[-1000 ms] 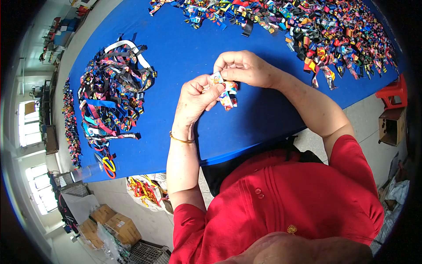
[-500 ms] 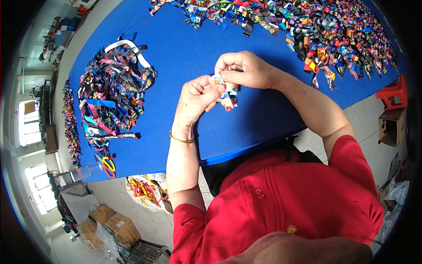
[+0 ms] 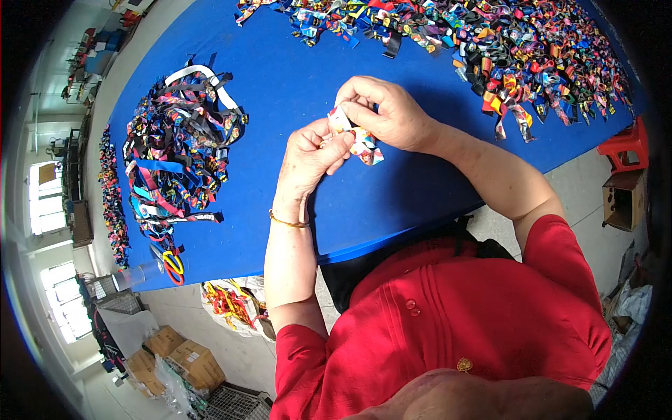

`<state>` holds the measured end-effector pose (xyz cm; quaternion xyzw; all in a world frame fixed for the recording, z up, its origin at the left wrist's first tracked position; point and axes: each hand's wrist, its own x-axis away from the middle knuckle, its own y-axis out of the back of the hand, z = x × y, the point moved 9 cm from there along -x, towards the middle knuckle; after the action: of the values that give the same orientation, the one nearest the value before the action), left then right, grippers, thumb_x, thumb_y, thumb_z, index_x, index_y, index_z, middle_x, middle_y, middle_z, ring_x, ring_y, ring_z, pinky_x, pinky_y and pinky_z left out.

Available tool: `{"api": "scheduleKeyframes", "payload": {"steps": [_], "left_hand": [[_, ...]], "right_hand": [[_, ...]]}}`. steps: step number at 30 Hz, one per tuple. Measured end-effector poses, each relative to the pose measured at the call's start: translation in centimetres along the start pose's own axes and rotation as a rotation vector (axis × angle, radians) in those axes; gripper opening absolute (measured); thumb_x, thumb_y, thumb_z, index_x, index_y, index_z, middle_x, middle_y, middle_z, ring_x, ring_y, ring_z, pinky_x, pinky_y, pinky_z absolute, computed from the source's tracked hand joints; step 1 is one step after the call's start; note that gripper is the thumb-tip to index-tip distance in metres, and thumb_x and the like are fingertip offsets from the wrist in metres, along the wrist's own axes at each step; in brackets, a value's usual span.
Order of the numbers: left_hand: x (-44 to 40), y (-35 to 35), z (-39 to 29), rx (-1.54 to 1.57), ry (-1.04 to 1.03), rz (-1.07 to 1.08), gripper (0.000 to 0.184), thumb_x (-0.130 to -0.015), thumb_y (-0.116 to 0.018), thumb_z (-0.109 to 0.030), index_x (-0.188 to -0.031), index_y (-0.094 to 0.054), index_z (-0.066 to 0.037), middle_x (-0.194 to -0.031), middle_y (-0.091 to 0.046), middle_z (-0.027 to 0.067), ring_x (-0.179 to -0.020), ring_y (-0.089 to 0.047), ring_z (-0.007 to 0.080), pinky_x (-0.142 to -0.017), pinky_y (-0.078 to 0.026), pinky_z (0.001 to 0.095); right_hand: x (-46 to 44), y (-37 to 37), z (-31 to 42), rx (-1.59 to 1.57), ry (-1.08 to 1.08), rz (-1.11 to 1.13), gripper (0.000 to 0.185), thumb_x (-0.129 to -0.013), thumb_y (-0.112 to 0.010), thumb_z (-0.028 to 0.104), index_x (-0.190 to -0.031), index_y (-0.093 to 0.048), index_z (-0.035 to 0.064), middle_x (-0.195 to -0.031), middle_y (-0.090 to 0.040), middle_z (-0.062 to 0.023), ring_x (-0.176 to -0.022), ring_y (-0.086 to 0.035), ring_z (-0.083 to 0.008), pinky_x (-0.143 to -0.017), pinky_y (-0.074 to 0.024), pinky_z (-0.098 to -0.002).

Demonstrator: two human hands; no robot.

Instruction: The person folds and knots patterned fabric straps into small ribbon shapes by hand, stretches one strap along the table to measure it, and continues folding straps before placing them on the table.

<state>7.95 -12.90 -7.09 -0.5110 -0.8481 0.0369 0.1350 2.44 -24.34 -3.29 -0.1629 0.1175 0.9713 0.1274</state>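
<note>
Head view, my only feed: printed strip [image 3: 366,148] is up between both hands over the blue desk [image 3: 266,231], folded on itself, pale with coloured print. Key relation: its bunched length runs from about 11 o'clock to between 4 and 5, passing under the left thumb tip. Left hand [image 3: 306,157] reaches in from between 6 and 7 o'clock, thumb and forefinger pinched on the strip's middle. Right hand [image 3: 392,115] reaches in from 4 o'clock, fingers at the strip's upper end; from those fingertips the rest lies toward 5. No nearer hand to log, since both are on it; the loose tail sticks out from the left fingers toward 4 o'clock. Right fingers look pinched on it too, I'd say, but the contact is tiny and partly covered by the thumb.

Around the hands, same view: tangle of straps [image 3: 183,126] at 9 o'clock, big heap of short loops [image 3: 539,49] at 2, scissors [image 3: 173,271] at 8. All on the desk, well apart from the fingers.

Against the frame half a second back: right thumb and forefinger have gone slightly toward 11 o'clock, and the upper end tips the same way. The tail, hanging between 5 and 6 then, has swung out to 4. Left hand practically unmoved. Tangle, heap and scissors: no change I can log.
</note>
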Motion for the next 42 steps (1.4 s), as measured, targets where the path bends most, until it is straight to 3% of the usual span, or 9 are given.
{"api": "scheduleKeyframes", "payload": {"steps": [5, 12, 15, 18, 21, 29, 33, 36, 42], "left_hand": [[-0.1, 1.4, 0.1, -0.073, -0.075, -0.087, 0.011, -0.094, -0.071, -0.014, -0.098, -0.07, -0.003, -0.073, -0.066, -0.0012, -0.054, -0.049, 0.0021, -0.047, -0.035, 0.0181], [0.0, 1.3, -0.4, -0.008, -0.088, -0.088, 0.007, -0.095, -0.067, -0.006, -0.097, -0.062, -0.002, -0.07, -0.064, 0.0023, -0.049, -0.05, 0.0038, -0.041, -0.033, 0.0171], [-0.1, 1.4, -0.6, 0.05, -0.103, -0.102, 0.008, -0.095, -0.067, -0.002, -0.098, -0.06, -0.001, -0.071, -0.063, 0.003, -0.048, -0.047, 0.0036, -0.041, -0.032, 0.0174], [-0.1, 1.4, -0.7, 0.103, -0.113, -0.104, 0.009, -0.094, -0.067, -0.001, -0.098, -0.059, -0.001, -0.071, -0.062, 0.0025, -0.047, -0.045, 0.0029, -0.041, -0.031, 0.0179], [-0.2, 1.6, -0.8, 0.111, -0.123, -0.097, 0.009, -0.094, -0.068, -0.002, -0.099, -0.06, -0.003, -0.074, -0.063, 0.0024, -0.048, -0.043, 0.0026, -0.041, -0.03, 0.0178], [-0.2, 1.4, -0.2, 0.025, -0.081, -0.097, 0.011, -0.093, -0.069, -0.002, -0.102, -0.061, -0.002, -0.073, -0.062, 0.0027, -0.051, -0.045, 0.0034, -0.044, -0.032, 0.0185], [-0.2, 1.6, -1.0, 0.094, -0.137, -0.137, 0.017, -0.098, -0.064, -0.015, -0.107, -0.062, 0.0, -0.076, -0.065, 0.0063, -0.051, -0.049, 0.0067, -0.046, -0.036, 0.0196], [-0.4, 2.0, -1.2, 0.124, -0.131, -0.165, 0.033, -0.104, -0.056, -0.03, -0.11, -0.063, 0.002, -0.08, -0.068, 0.0099, -0.051, -0.051, 0.0093, -0.048, -0.038, 0.0201], [-0.3, 2.3, -0.8, 0.145, -0.128, -0.17, 0.024, -0.106, -0.052, -0.024, -0.109, -0.056, -0.001, -0.081, -0.067, 0.0114, -0.053, -0.058, 0.0123, -0.044, -0.041, 0.022]], "right_hand": [[-0.1, -0.3, -2.4, -0.266, -0.155, 0.024, 0.008, -0.1, -0.059, 0.01, -0.1, -0.062, 0.0022, -0.084, -0.058, 0.0012, -0.074, -0.054, -0.0044, -0.068, -0.0466, -0.0237], [0.3, -1.1, -0.9, 0.022, -0.05, 0.221, 0.021, -0.094, -0.069, 0.023, -0.091, -0.06, 0.0041, -0.075, -0.067, -0.0041, -0.069, -0.06, -0.0099, -0.063, -0.0478, -0.0288], [0.6, -1.3, -1.2, -0.008, -0.163, 0.319, 0.016, -0.098, -0.065, 0.015, -0.093, -0.056, 0.003, -0.081, -0.064, -0.0021, -0.076, -0.058, -0.0085, -0.072, -0.0487, -0.0277], [0.6, -1.4, -2.2, -0.031, -0.111, 0.349, 0.015, -0.098, -0.064, 0.014, -0.095, -0.055, 0.0032, -0.084, -0.064, -0.0031, -0.079, -0.058, -0.0084, -0.072, -0.048, -0.0276], [0.4, -0.8, -2.8, -0.107, -0.179, 0.265, 0.018, -0.094, -0.067, 0.02, -0.093, -0.059, 0.0035, -0.077, -0.066, -0.0052, -0.069, -0.059, -0.011, -0.063, -0.0472, -0.0297], [0.4, -1.6, -2.6, -0.176, -0.171, 0.233, 0.019, -0.1, -0.063, 0.021, -0.101, -0.058, 0.0024, -0.076, -0.063, -0.0029, -0.068, -0.057, -0.0076, -0.06, -0.0456, -0.0248], [0.1, -1.1, -2.8, -0.283, -0.23, 0.163, 0.014, -0.105, -0.056, 0.019, -0.109, -0.057, 0.0054, -0.089, -0.063, 0.001, -0.073, -0.056, -0.0054, -0.064, -0.0466, -0.0219], [-0.1, -0.6, -3.0, -0.335, -0.246, 0.117, 0.015, -0.105, -0.056, 0.019, -0.111, -0.058, 0.0054, -0.089, -0.063, 0.001, -0.073, -0.056, -0.0051, -0.064, -0.0475, -0.0216], [-0.1, -0.5, -3.0, -0.369, -0.243, 0.08, 0.015, -0.105, -0.055, 0.02, -0.108, -0.057, 0.0057, -0.086, -0.061, 0.0007, -0.069, -0.054, -0.0041, -0.056, -0.0456, -0.0194]]}}
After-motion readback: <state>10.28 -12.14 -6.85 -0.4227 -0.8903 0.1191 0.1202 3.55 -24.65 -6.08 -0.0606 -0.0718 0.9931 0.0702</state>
